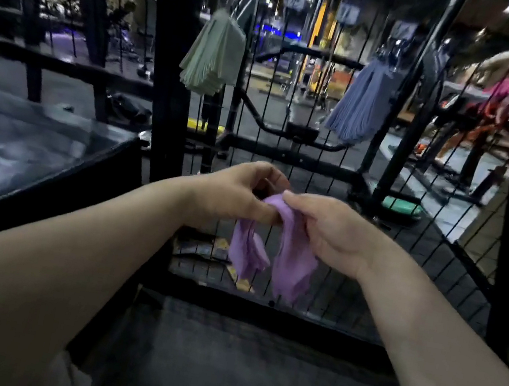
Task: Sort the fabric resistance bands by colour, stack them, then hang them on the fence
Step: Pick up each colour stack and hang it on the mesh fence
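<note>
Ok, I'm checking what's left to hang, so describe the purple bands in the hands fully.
The purple bands are soft lilac fabric, a limp bunch draped in two hanging lobes. The left hand grips the bunch's top from the left; the right hand pinches it from the right. It hangs low before the black wire fence, not yet hung there.

The purple bands (283, 252) are a limp bunch, gripped at the top by the left hand (236, 193) and right hand (325, 229), with two loose ends dangling in front of the fence (168, 75). Higher on the fence, a pale green stack (215, 53) hangs left, its edges fanned at the bottom. A blue-grey stack (361, 102) hangs well apart to its right.
</note>
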Action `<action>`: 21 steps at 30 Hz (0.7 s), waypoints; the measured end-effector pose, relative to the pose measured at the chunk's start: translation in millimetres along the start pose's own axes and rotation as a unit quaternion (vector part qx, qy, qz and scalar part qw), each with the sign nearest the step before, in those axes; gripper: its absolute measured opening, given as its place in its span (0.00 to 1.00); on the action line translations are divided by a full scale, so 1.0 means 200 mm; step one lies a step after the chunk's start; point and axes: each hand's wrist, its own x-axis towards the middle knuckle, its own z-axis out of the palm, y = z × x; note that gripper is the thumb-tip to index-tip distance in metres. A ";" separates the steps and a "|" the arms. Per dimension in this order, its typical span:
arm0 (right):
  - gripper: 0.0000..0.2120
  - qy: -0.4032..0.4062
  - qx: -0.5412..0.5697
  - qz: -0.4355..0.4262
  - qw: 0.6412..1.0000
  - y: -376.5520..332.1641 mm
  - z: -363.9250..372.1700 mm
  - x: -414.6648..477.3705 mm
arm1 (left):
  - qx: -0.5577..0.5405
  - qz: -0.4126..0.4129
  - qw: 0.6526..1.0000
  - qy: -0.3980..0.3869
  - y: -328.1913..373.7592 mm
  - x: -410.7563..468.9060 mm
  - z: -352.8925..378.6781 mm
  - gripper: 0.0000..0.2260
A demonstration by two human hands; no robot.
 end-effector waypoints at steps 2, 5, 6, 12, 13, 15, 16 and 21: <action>0.16 0.004 0.014 -0.010 1.000 -0.05 -0.01 0.01 | 0.020 -0.005 1.000 -0.016 0.05 0.04 -0.03 0.24; 0.17 0.007 0.016 -0.020 1.000 -0.13 -0.06 0.05 | 0.054 -0.001 0.998 -0.032 0.13 0.11 -0.10 0.21; 0.17 0.002 0.015 -0.021 1.000 -0.16 -0.07 0.06 | 0.059 0.004 0.998 -0.028 0.15 0.13 -0.12 0.22; 0.21 0.052 -0.023 -0.037 0.998 -0.39 -0.15 0.15 | 0.062 0.040 0.997 0.002 0.32 0.30 -0.24 0.20; 0.22 0.062 -0.045 -0.041 0.996 -0.43 -0.16 0.17 | 0.063 0.043 0.997 0.007 0.35 0.33 -0.26 0.19; 0.21 0.069 -0.102 -0.055 0.991 -0.49 -0.20 0.20 | 0.057 0.041 0.997 0.014 0.39 0.39 -0.29 0.20; 0.21 0.070 -0.129 -0.062 0.987 -0.52 -0.20 0.21 | 0.055 0.041 0.997 0.018 0.41 0.41 -0.29 0.21; 0.19 0.107 -0.126 -0.110 0.980 -0.63 -0.26 0.30 | 0.076 0.041 0.996 0.024 0.50 0.51 -0.35 0.19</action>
